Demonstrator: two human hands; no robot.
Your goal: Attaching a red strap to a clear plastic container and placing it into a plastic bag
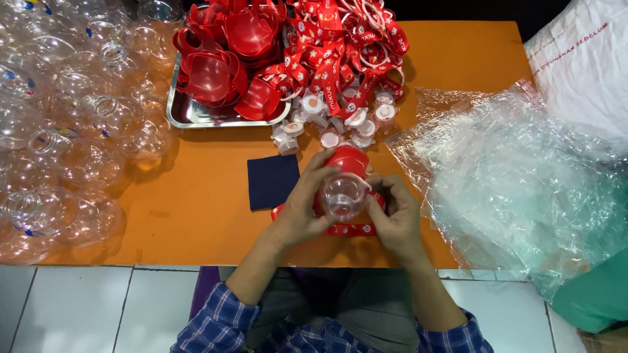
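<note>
Both hands hold one clear round plastic bottle [344, 195] with its open neck turned toward me. A red plastic holder [348, 159] sits on its far side. My left hand [302, 208] wraps the bottle's left side, fingers reaching over the red piece. My right hand [396, 219] grips the right side. A red printed strap [347, 229] lies under the bottle, between my hands, on the orange table [196, 209].
Several clear empty bottles [72, 124] are heaped at the left. A metal tray [190, 114] holds red holders; red straps [340, 46] and white caps [340, 121] lie beside it. There is a dark blue cloth [273, 181] at centre and crumpled clear plastic bags [523, 183] on the right.
</note>
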